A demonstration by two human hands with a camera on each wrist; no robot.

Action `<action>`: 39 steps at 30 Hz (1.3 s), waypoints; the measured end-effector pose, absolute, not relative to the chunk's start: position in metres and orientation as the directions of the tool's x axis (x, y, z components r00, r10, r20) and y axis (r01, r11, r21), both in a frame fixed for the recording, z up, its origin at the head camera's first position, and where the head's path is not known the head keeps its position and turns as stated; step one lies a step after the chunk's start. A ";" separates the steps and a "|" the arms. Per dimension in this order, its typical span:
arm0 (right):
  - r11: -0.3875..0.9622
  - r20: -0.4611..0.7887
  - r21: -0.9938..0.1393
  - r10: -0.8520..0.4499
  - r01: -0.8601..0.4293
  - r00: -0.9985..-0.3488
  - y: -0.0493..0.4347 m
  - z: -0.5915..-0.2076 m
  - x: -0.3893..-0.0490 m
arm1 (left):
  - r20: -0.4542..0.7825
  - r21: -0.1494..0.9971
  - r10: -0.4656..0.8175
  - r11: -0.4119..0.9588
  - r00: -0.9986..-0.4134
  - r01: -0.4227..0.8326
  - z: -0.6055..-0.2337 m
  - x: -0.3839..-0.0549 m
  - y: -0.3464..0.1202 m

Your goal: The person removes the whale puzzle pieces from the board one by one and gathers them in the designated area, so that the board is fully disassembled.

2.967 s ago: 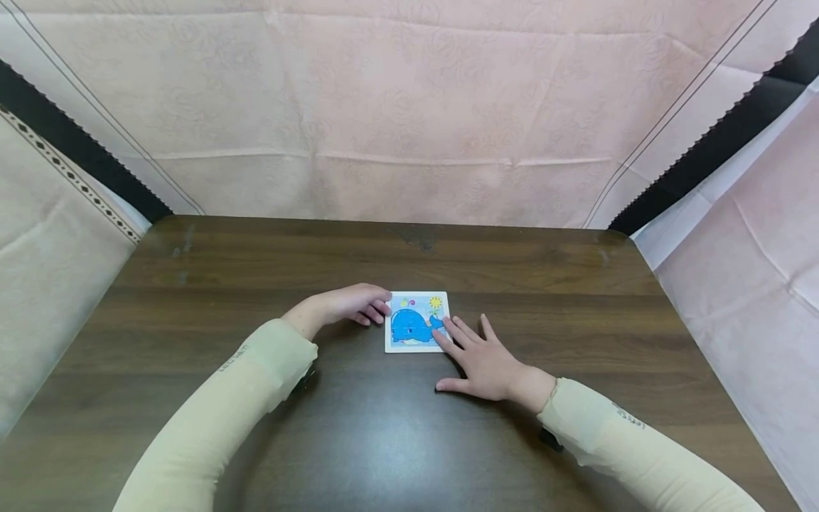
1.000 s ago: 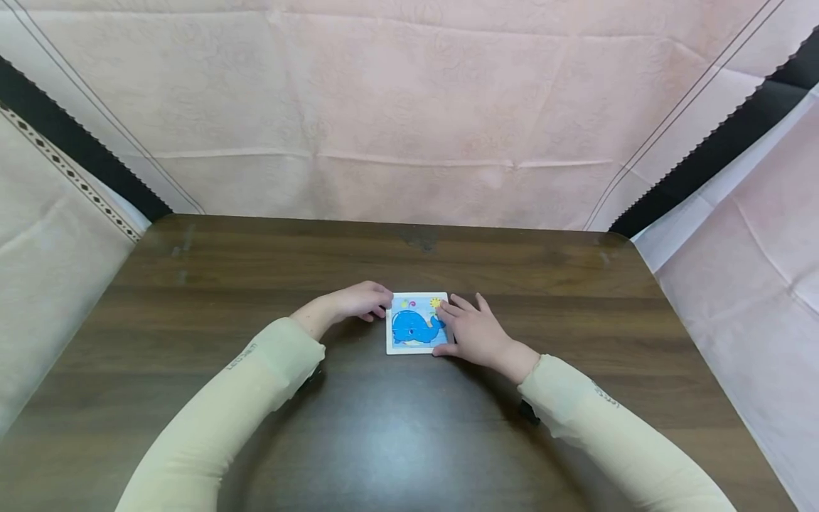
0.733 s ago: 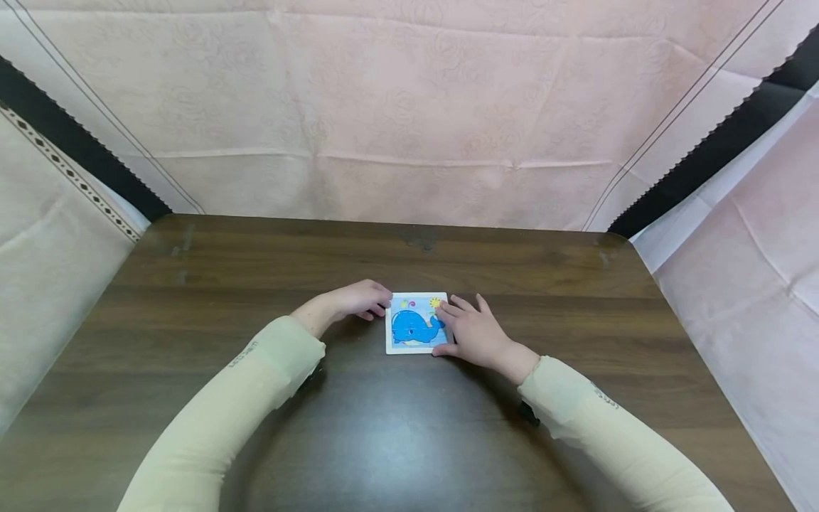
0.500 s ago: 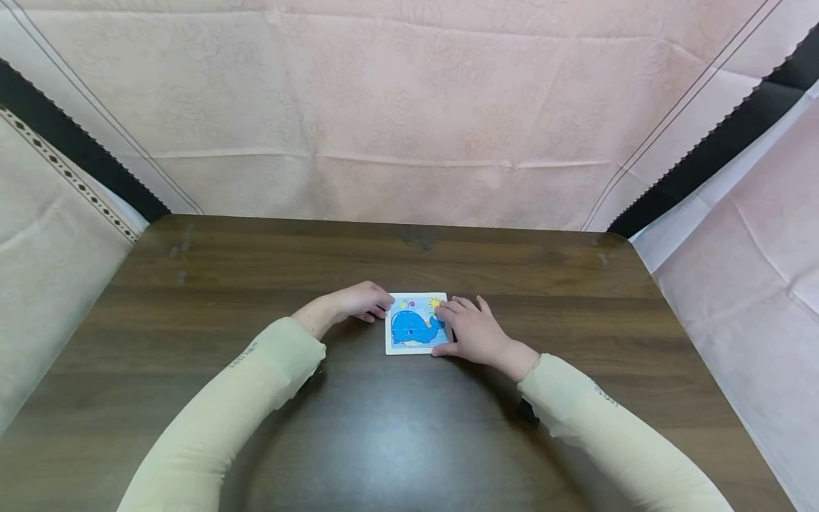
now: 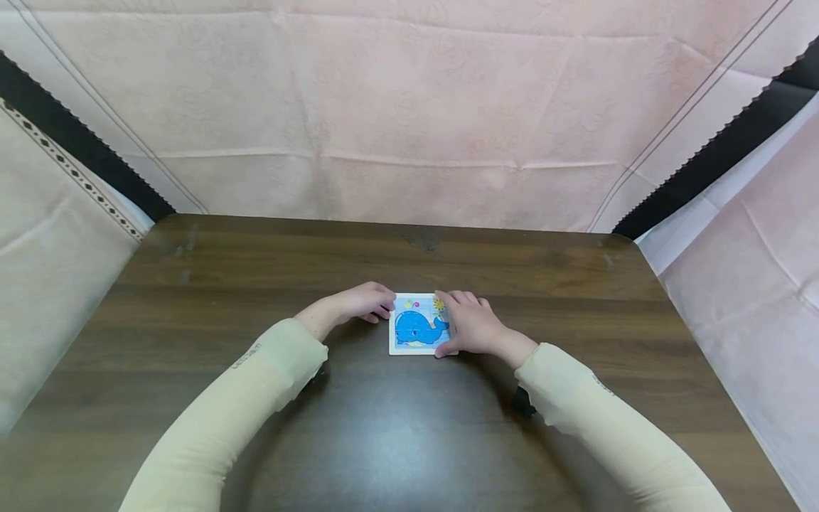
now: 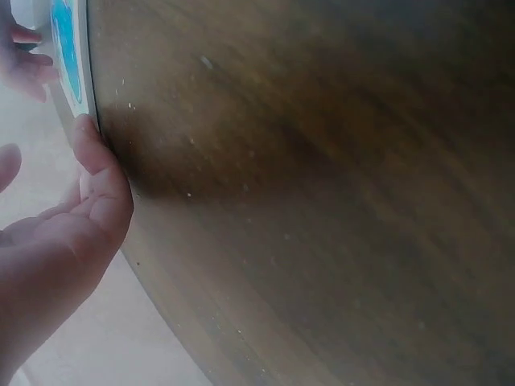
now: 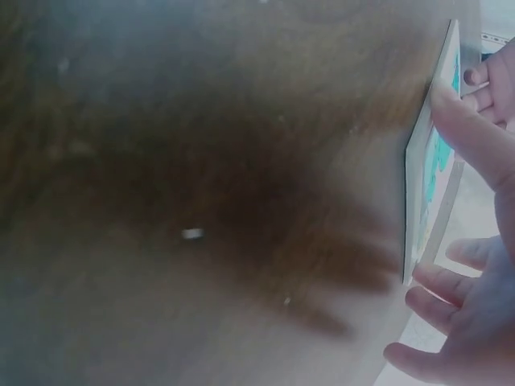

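Whale pic board (sq., white border) on wood tbl, approx. mid-tbl, looks flat, sides roughly in line w/ tbl's far edge. Both hands on it. L hand at board's left side: fingers loosely bent, touching the edge per L wrist view, thumb apart, so no pinch seen. R hand at right side: thumb + fingers spread, thumb on near edge by right corner, index at far edge by the printed sun; part of right border hidden. Pressure: can't tell. Done, AFAICT: pic reads whole where visible, board down on tbl betw. hands. Remaining: prob. little, looks like steadying/squaring up, hands not off board yet. Whether pic is made of separate pcs: too small to tell.
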State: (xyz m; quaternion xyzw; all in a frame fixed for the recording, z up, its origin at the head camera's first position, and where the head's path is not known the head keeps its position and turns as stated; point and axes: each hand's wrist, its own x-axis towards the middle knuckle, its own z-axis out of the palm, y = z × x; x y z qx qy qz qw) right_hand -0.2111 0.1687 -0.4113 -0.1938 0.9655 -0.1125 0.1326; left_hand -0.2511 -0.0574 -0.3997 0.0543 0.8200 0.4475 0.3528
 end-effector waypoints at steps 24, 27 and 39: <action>0.855 -0.201 -0.428 -0.406 -0.293 -0.891 0.172 -0.414 -0.215 | -0.534 0.772 0.409 0.594 -0.740 -0.229 -0.399 -0.252 -0.057; 0.850 -0.198 -0.434 -0.412 -0.298 -0.889 0.172 -0.413 -0.214 | -0.532 0.774 0.415 0.591 -0.738 -0.226 -0.398 -0.251 -0.058; 0.891 -0.219 -0.412 -0.299 -0.190 -0.929 0.178 -0.410 -0.221 | -0.528 0.777 0.419 0.589 -0.739 -0.221 -0.398 -0.252 -0.059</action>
